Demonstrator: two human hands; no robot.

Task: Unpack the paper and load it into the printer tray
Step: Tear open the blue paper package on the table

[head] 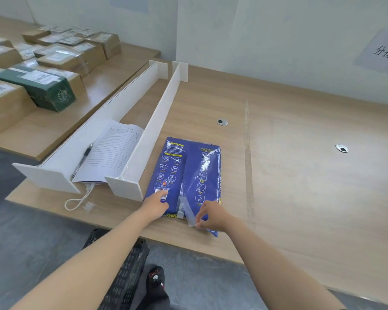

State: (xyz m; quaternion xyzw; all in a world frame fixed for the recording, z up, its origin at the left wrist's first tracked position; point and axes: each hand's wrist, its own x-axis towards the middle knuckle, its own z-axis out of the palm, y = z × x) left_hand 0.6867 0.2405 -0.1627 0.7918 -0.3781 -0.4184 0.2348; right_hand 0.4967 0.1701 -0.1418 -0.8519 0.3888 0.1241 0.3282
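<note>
paper pack [184, 175], flat on the table [300, 175], was pressed by the spread left hand [156, 205] while its tape strip [188, 211] was pinched by the right hand [211, 215].

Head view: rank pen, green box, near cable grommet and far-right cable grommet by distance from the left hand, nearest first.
From the left hand:
1. Pen, up-left, lying on the form in the white tray.
2. Near cable grommet, up-right on the desk.
3. Green box, far left on the other table, and far-right cable grommet: too close to call.
</note>
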